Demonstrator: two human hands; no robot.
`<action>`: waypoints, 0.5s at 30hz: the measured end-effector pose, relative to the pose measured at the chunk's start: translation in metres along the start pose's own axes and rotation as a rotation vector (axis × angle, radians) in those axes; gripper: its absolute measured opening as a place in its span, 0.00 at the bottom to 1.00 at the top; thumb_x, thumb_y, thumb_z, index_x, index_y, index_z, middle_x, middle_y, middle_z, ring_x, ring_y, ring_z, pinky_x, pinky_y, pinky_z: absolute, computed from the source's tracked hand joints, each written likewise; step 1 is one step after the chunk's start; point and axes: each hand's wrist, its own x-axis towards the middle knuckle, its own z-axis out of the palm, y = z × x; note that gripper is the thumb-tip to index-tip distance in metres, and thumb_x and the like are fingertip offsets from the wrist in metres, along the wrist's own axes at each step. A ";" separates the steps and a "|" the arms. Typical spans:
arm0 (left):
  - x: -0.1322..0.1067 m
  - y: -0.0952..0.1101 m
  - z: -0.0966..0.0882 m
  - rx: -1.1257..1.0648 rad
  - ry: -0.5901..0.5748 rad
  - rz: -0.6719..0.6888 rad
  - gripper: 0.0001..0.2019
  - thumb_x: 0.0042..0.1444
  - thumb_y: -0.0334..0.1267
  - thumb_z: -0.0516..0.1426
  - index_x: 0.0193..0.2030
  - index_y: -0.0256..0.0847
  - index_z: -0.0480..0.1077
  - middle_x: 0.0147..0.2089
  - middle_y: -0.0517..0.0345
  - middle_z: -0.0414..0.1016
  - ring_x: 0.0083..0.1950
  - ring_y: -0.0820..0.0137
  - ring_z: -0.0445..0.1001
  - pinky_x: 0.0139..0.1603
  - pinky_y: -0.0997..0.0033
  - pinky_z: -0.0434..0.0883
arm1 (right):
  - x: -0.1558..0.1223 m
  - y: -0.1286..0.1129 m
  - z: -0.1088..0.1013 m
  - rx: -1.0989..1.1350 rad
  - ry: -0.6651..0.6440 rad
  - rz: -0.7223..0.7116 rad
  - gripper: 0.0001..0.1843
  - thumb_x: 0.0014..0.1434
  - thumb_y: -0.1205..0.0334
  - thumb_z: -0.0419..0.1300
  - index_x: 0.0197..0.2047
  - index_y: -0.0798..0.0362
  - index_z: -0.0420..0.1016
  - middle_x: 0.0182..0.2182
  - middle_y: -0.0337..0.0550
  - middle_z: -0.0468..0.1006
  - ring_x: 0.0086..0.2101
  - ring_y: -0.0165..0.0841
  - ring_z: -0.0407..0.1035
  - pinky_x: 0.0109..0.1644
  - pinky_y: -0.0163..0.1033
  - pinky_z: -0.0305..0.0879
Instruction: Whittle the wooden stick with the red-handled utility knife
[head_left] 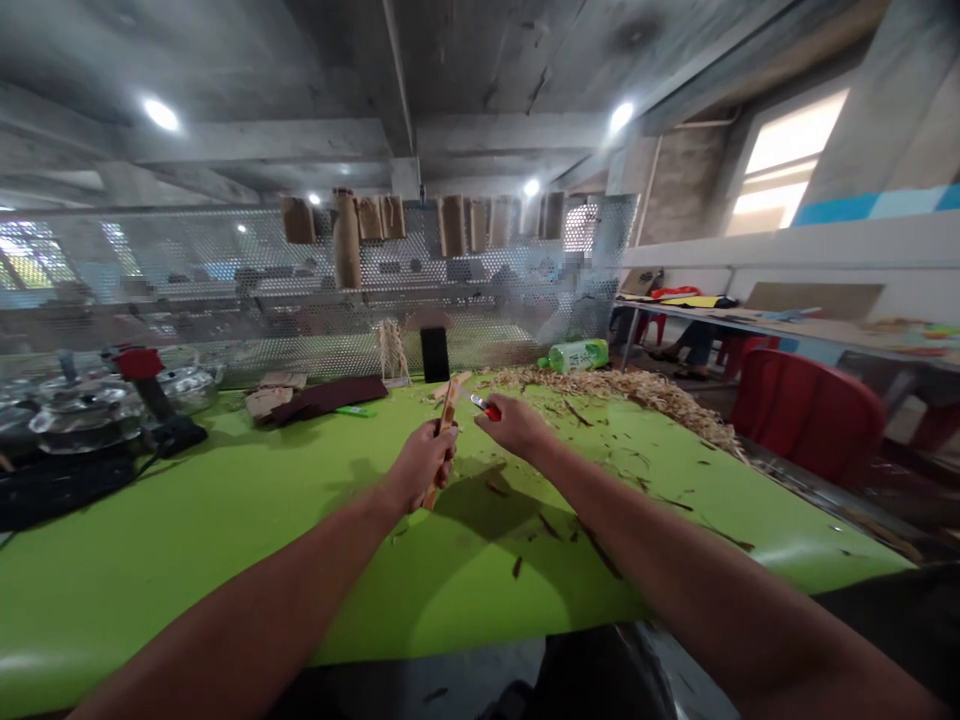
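Observation:
My left hand point(421, 466) is closed around a thin wooden strip point(448, 403) that stands nearly upright above the green table point(187, 530). My right hand point(513, 424) is closed on a small knife with a red handle point(486, 406), its blade pointing toward the top of the strip. Both forearms reach out over the table from the near edge. Dark wood slivers lie on the table under and around the hands.
A heap of pale wood shavings point(630, 388) runs along the far right of the table, with a green bottle point(576, 355) lying behind it. Metal pots point(82, 405) and a red-topped tool point(146, 385) stand at left. A red chair point(806, 415) stands at right. Perforated metal screen behind.

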 end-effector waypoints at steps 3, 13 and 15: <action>-0.002 0.001 0.001 0.027 -0.011 0.001 0.10 0.60 0.45 0.54 0.35 0.42 0.58 0.25 0.69 0.60 0.15 0.83 0.54 0.13 0.80 0.55 | -0.003 -0.006 -0.001 -0.189 -0.090 0.051 0.23 0.59 0.40 0.54 0.34 0.52 0.75 0.29 0.46 0.77 0.29 0.34 0.68 0.31 0.36 0.54; -0.010 0.006 0.013 0.154 0.017 -0.034 0.09 0.64 0.44 0.49 0.35 0.43 0.56 0.23 0.71 0.56 0.15 0.81 0.51 0.13 0.80 0.54 | -0.009 -0.023 -0.001 -0.387 -0.149 0.041 0.20 0.64 0.57 0.48 0.44 0.54 0.80 0.36 0.56 0.82 0.37 0.41 0.76 0.40 0.39 0.65; -0.012 0.008 0.016 0.171 0.020 -0.053 0.09 0.65 0.43 0.48 0.35 0.43 0.56 0.23 0.71 0.56 0.16 0.81 0.52 0.14 0.80 0.55 | -0.007 -0.021 -0.001 -0.409 -0.157 0.046 0.19 0.63 0.58 0.48 0.43 0.53 0.80 0.36 0.55 0.82 0.36 0.41 0.77 0.40 0.39 0.67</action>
